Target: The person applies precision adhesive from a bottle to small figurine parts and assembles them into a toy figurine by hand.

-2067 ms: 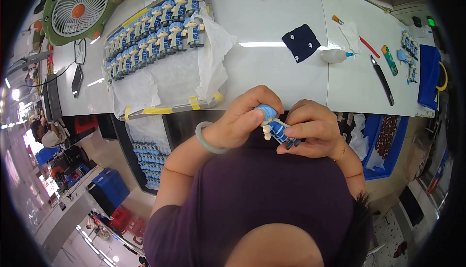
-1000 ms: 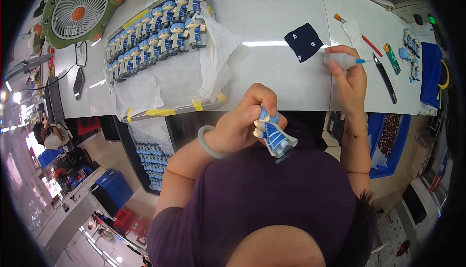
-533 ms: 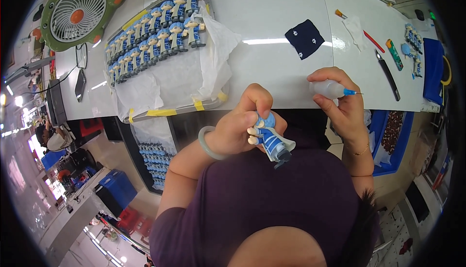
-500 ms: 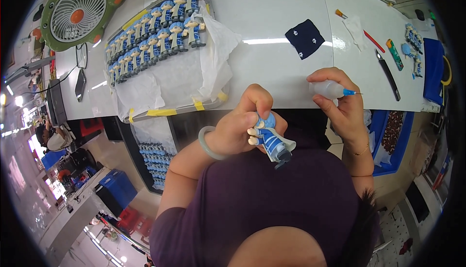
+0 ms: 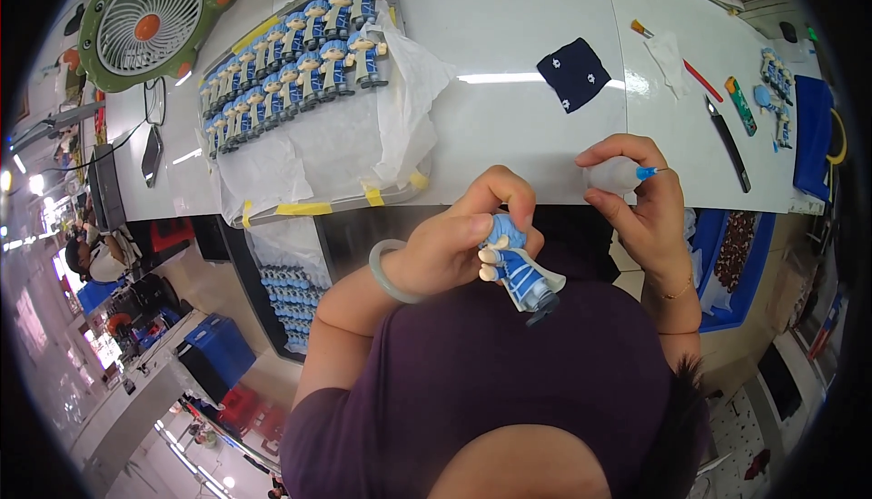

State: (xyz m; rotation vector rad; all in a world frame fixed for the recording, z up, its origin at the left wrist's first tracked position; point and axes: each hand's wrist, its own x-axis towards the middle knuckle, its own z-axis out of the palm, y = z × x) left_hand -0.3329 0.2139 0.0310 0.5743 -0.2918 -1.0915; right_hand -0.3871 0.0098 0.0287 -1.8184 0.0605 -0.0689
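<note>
A blue-haired figurine (image 5: 524,281) is gripped by the head in the left hand (image 5: 468,236), thumb and fingers clamped on it, on the person's side of a dark blue cloth (image 5: 574,76) and slightly to the cloth's left. A translucent squeeze bottle (image 5: 610,176) is held in the right hand (image 5: 649,199), thumb and forefinger closed about its sides, likewise on the person's side of the cloth but a little to its right. The bottle's needle tip (image 5: 649,172) is turned rightward, away from the figurine; whether any liquid shows at its end cannot be told.

A drop is perhaps the plainest risk: the figurine is held past the table (image 5: 509,136) edge by its head alone, and could be lost if the pinch were loosened. Fluid could be spilled by too firm a squeeze, and the left fingers could be pricked if the needle were brought in carelessly. Right of the cloth, a craft knife (image 5: 728,145) could be knocked by a wide swing of the right forearm.
</note>
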